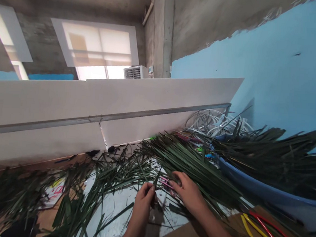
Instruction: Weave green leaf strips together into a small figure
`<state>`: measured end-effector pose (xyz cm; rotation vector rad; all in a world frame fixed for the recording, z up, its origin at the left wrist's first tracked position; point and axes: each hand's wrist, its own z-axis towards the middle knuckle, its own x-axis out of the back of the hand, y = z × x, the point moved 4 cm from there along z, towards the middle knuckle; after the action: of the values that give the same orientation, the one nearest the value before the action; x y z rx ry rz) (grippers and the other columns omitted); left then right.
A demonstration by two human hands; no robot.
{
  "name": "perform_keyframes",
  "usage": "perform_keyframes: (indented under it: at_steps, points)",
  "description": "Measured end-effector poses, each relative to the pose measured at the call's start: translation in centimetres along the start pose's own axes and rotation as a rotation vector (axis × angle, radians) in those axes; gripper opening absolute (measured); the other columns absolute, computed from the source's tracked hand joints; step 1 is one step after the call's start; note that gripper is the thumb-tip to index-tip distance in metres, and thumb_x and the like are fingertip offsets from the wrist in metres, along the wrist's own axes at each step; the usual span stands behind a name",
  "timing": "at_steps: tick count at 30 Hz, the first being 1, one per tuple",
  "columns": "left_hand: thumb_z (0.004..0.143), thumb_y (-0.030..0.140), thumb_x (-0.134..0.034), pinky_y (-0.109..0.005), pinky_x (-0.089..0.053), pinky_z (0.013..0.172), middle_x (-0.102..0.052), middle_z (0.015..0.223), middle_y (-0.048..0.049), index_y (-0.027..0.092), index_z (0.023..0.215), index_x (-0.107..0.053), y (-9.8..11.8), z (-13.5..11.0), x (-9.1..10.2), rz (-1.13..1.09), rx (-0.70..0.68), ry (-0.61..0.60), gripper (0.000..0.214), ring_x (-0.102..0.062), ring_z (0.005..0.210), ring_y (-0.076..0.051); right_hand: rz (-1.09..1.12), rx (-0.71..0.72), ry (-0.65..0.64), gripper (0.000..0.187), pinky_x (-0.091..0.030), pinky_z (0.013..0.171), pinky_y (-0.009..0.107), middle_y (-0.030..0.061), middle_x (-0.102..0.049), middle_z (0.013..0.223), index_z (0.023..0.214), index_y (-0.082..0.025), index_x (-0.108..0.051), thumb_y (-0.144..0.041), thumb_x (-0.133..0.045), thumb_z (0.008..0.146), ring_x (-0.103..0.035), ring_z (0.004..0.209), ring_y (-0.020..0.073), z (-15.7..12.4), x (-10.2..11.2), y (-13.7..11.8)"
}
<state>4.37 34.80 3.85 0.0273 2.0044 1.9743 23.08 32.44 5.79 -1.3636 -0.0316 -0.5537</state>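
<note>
My left hand (144,200) is closed in a pinch on a thin green leaf strip (157,178) that stands up from its fingertips. My right hand (188,192) lies just to the right of it, fingers stretched out over the base of a thick bundle of long green leaf strips (187,160) fanned across the table. A pink item (164,181) shows between the two hands.
Loose green strips (87,196) litter the pale table surface (119,206). A blue tub (250,186) full of strips stands at right. Red and yellow tubes (264,229) lie on cardboard at lower right. White boards with a metal rail (120,116) run behind; white coils (214,122) lie beyond.
</note>
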Motion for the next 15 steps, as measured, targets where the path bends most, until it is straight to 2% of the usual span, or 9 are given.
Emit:
perform_keyframes:
  at_steps: [1, 3, 5, 7, 9, 11, 15]
  points:
    - [0.066, 0.059, -0.076, -0.021, -0.031, 0.047, -0.049, 0.051, 0.0067, 0.02, 0.068, -0.057, -0.1, 0.1, 0.2, -0.026, 0.003, 0.008, 0.044, -0.04, 0.046, -0.009, -0.055, 0.014, 0.037, 0.029, -0.039, 0.082, 0.036, 0.0094, -0.066, 0.105, 0.098, -0.022, -0.07, -0.037, -0.067, 0.073, -0.06, 0.089, 0.0275, 0.1, 1.0, -0.2]
    - [0.065, 0.058, -0.078, -0.021, -0.031, 0.047, -0.05, 0.051, 0.0068, 0.019, 0.07, -0.059, -0.1, 0.2, 0.4, -0.07, 0.015, 0.014, 0.044, -0.039, 0.046, -0.009, -0.209, 0.039, 0.049, 0.023, -0.036, 0.083, 0.036, 0.0112, -0.066, 0.104, 0.093, -0.021, -0.071, -0.031, -0.063, 0.075, -0.06, 0.097, 0.03, 0.0, 2.7, -0.8]
    - [0.065, 0.058, -0.079, -0.02, -0.031, 0.047, -0.051, 0.052, 0.0068, 0.018, 0.075, -0.061, -0.2, 0.3, 0.6, -0.101, 0.031, 0.015, 0.045, -0.04, 0.046, -0.009, -0.499, 0.054, -0.069, 0.018, -0.036, 0.075, 0.034, 0.0097, -0.068, 0.093, 0.085, -0.021, -0.071, -0.026, -0.055, 0.079, -0.063, 0.089, 0.0278, -0.7, 3.3, -1.0]
    - [0.064, 0.058, -0.08, -0.02, -0.03, 0.046, -0.052, 0.053, 0.0068, 0.018, 0.077, -0.062, -0.2, 0.4, 0.7, -0.128, 0.044, 0.018, 0.046, -0.039, 0.046, -0.008, -0.677, 0.072, -0.235, 0.02, -0.035, 0.069, 0.031, 0.0073, -0.07, 0.089, 0.083, -0.022, -0.071, -0.018, -0.053, 0.077, -0.065, 0.084, 0.0246, -2.0, 3.1, -0.6]
    - [0.061, 0.06, -0.081, -0.019, -0.029, 0.046, -0.052, 0.053, 0.0069, 0.018, 0.077, -0.061, -0.3, 0.5, 0.8, -0.151, 0.045, 0.02, 0.049, -0.037, 0.045, -0.007, -0.748, 0.113, -0.351, 0.029, -0.035, 0.068, 0.03, 0.0061, -0.072, 0.09, 0.084, -0.023, -0.072, -0.009, -0.054, 0.066, -0.066, 0.085, 0.0239, -3.2, 2.4, 0.2]
    - [0.058, 0.062, -0.082, -0.019, -0.027, 0.045, -0.051, 0.052, 0.0071, 0.018, 0.076, -0.06, -0.4, 0.7, 0.8, -0.167, 0.05, 0.02, 0.052, -0.036, 0.044, -0.007, -0.832, 0.132, -0.372, 0.037, -0.035, 0.07, 0.03, 0.0078, -0.073, 0.094, 0.086, -0.022, -0.072, -0.004, -0.053, 0.06, -0.066, 0.09, 0.0261, -4.1, 1.8, 1.0]
    - [0.054, 0.066, -0.082, -0.02, -0.026, 0.043, -0.052, 0.052, 0.0071, 0.018, 0.076, -0.059, -0.7, 1.0, 0.9, -0.173, 0.051, 0.016, 0.057, -0.036, 0.042, -0.007, -0.919, 0.14, -0.352, 0.054, -0.037, 0.075, 0.032, 0.0103, -0.076, 0.104, 0.101, -0.023, -0.072, 0.003, -0.048, 0.062, -0.068, 0.098, 0.0286, -4.5, 0.5, 1.7]
